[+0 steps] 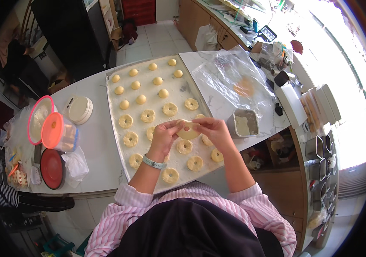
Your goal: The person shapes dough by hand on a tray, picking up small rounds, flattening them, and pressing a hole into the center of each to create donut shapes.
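Observation:
Both my hands grip a ring of dough (188,133) above the tray, its small hole showing near the top. My left hand (164,136), with a pale band on the wrist, pinches its left side. Fingers of my right hand (212,130) close on the right side. Below lies a large floured tray (118,120). Its near part bears several dough rings, one of them a ring (195,163) near my right forearm. Toward the far end sit several round dough balls (157,80). My hands and forearms hide some of the rings.
Right of the tray stand a square metal tin (245,123) with flour and a clear plastic sheet (230,73). At left are a kitchen scale (78,109), a pink-rimmed bowl (41,113), an orange-lidded tub (53,130) and a red round lid (52,168). Another person's striped sleeve (1,184) shows far left.

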`<state>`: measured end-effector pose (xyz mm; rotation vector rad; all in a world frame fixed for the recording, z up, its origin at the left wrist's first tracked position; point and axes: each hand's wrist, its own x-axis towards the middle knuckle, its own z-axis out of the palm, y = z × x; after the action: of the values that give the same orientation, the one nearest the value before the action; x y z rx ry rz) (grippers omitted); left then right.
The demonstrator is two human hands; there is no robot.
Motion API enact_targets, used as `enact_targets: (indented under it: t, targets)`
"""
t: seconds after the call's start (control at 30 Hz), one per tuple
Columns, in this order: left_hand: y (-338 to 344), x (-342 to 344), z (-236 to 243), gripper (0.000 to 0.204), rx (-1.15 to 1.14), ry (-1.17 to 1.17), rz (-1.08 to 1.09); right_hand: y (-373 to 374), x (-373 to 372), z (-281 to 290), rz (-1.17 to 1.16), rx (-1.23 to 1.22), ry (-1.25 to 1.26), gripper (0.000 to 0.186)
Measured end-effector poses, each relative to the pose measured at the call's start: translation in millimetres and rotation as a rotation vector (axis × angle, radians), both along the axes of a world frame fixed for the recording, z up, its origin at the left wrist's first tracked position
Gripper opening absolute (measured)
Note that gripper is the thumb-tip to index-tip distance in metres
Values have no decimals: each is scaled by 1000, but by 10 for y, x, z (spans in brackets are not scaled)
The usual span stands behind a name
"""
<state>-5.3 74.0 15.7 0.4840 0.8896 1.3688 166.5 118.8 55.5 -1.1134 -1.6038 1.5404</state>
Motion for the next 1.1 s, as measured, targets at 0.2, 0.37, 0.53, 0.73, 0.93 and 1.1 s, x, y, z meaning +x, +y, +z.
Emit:
enact_targets:
  t: [0.2,0.37,0.53,0.73,0.93,1.1]
  targets:
    - [2,6,-32,20,-67,7,-58,-30,-28,-61,41,-7,43,25]
    - [-5,-9,-19,21,-52,-4,-110,-10,-39,-20,32,-49,22,24]
    - [-15,16,10,22,-90,30,-68,-17,43,-62,2,-40,-42,26]
    - [-3,45,-29,22,-61,22,-79,-50,65,-103,20,-48,14,26]
    - [13,67,-49,22,-73,39,-158,-40,71,-69,-10,-49,-33,29]
    - [37,113,-22,24,-111,-14,-13,44,158,-104,-73,-81,-62,32]
